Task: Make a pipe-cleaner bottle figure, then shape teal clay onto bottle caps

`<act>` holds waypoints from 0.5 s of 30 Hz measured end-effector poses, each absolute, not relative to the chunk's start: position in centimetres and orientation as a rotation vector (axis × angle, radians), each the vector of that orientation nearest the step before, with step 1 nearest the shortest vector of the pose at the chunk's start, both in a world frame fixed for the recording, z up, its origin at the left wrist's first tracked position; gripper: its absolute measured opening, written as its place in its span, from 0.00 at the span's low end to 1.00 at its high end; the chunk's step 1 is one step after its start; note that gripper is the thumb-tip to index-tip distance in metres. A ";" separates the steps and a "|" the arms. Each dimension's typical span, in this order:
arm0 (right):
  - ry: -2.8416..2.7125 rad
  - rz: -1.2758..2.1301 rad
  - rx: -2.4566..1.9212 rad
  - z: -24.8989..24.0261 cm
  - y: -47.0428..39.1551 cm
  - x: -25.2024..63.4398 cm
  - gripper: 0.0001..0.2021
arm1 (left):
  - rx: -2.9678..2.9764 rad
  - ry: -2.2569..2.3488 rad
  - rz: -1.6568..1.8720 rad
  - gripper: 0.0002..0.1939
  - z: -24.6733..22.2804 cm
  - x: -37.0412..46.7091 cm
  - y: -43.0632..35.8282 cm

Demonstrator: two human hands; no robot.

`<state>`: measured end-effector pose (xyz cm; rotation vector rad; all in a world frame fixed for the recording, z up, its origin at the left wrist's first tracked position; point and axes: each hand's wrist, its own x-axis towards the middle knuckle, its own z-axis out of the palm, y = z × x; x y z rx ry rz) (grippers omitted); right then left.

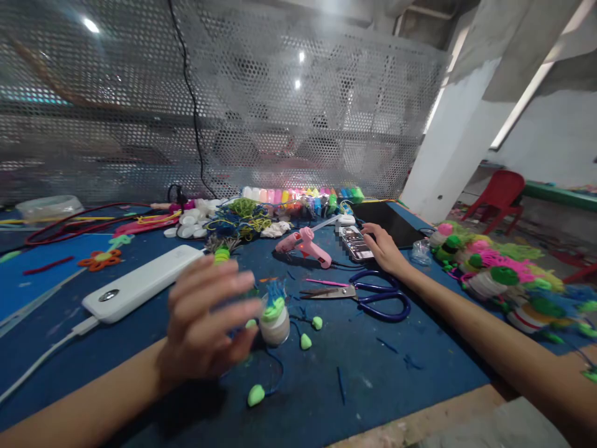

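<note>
My left hand point(209, 317), slightly smeared by motion, hovers over the table with its fingers stretched out and nothing visible in it. Just right of its fingertips stands a small white yarn figure point(275, 326) with a green top and blue yarn hair; its blue cord limbs end in green blobs point(256, 395). My right hand point(380, 246) lies with extended fingers at the edge of a lit phone point(355, 242). Between the hands are a pink glue gun point(305, 247) and blue-handled scissors point(359, 294), pointing left.
A white power bank point(140, 286) with a cable lies at left, beside an orange pipe-cleaner flower point(101, 259). Tangled yarn point(242, 218) and colourful bottles point(298, 196) line the back. Several finished-looking yarn figures point(494, 283) crowd the right edge. A black tablet-like panel point(389, 223) lies behind the phone.
</note>
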<state>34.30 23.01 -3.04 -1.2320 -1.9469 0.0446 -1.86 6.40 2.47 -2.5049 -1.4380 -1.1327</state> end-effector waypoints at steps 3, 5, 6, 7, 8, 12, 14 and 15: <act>-1.969 0.110 -1.173 -2.6 22.4 34.0 0.19 | -2.272 -1.195 -1.471 0.10 3.7 -1.5 8.9; -2.021 0.159 -1.111 -2.3 21.6 33.9 0.17 | -2.287 -1.306 -1.487 0.09 3.7 -1.8 9.7; -2.044 0.169 -1.089 -2.1 21.1 33.9 0.17 | -2.311 -1.375 -1.493 0.08 3.4 -2.0 9.9; -2.058 0.170 -1.079 -2.0 20.7 33.9 0.17 | -2.338 -1.444 -1.510 0.08 3.1 -2.4 10.0; -2.066 0.166 -1.081 -1.9 20.2 34.0 0.17 | -2.365 -1.504 -1.533 0.09 2.7 -2.8 10.0; -2.052 0.068 -1.207 -1.6 19.4 34.8 0.22 | -2.532 -1.579 -1.382 0.13 2.0 -3.7 9.9; -1.989 -0.020 -1.290 -1.5 19.4 35.2 0.25 | -2.595 -1.528 -1.205 0.16 2.1 -3.6 9.8; -1.946 -0.050 -1.313 -1.4 19.4 35.4 0.25 | -2.606 -1.519 -1.134 0.18 2.1 -3.5 9.7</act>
